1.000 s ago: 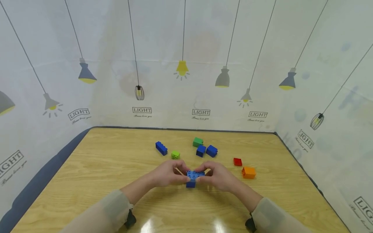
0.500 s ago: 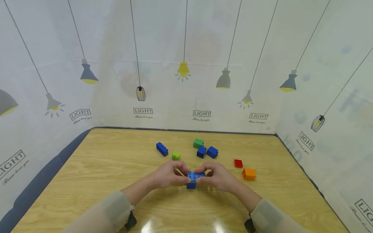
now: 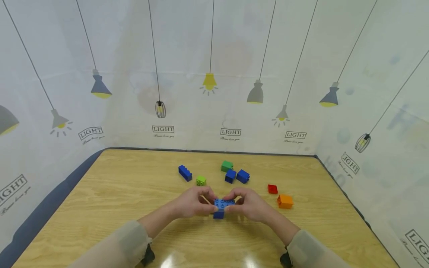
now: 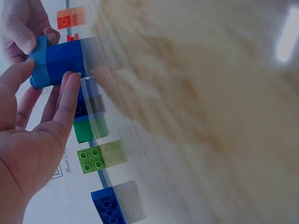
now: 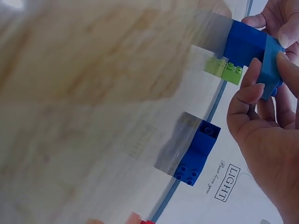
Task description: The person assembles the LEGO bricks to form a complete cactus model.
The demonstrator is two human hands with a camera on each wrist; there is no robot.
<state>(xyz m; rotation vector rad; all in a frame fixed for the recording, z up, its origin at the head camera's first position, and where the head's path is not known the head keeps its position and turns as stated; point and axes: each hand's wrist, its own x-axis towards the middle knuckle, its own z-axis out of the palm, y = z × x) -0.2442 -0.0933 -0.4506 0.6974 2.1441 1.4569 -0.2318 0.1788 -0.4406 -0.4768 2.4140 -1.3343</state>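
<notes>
Light-blue brick (image 3: 221, 204) atop dark-blue brick (image 3: 219, 215), prob. light, stiff; my L hand (image 3: 192, 203) & R hand (image 3: 253, 205) pinch its sides, best hold imo

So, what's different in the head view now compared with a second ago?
Nothing has visibly changed: nothing was taken hold of or let go. The left hand and right hand still hold the light blue brick on the darker blue brick. The loose bricks stayed put.
</notes>
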